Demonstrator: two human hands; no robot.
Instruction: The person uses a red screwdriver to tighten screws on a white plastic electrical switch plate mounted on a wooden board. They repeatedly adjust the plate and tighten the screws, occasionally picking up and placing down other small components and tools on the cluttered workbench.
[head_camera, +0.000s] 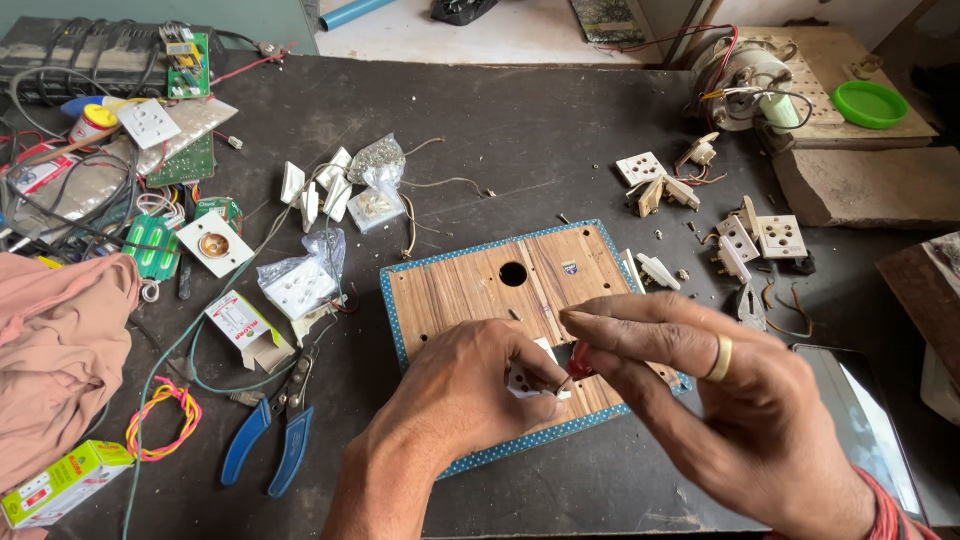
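The left hand (455, 390) is curled nearly closed, its fingers pinching a small white socket plate (530, 383) that rests just above a wooden switchboard panel (470, 285). The right hand (720, 400), wearing one gold ring (721, 357), is partly closed, thumb and forefinger brought together on a small red-handled tool (580, 362) whose tip meets the white plate; how much of the tool there is cannot be told, as the fingers hide it. Both hands meet over the lower right part of the panel, a single board with a blue dotted edge, one large round hole and a few small holes, lying flat on the dark worktable (520, 120). To the right of the panel lie about seven loose white sockets and switches (780, 237), scattered with small screws. Above the panel's left corner are about four white switch pieces (318, 190) and two clear plastic bags of parts (375, 160). Left of the panel lie one packaged white socket (298, 285), one small cardboard box (243, 330), and one pair of blue-handled pliers (275, 430). Further left are one coil of pink and yellow wire (165, 420), one green and white box (65, 483) and one pink cloth (55, 350). One green lid (868, 103) sits on a wooden block at the far right, beside one motor (745, 80) with wires.
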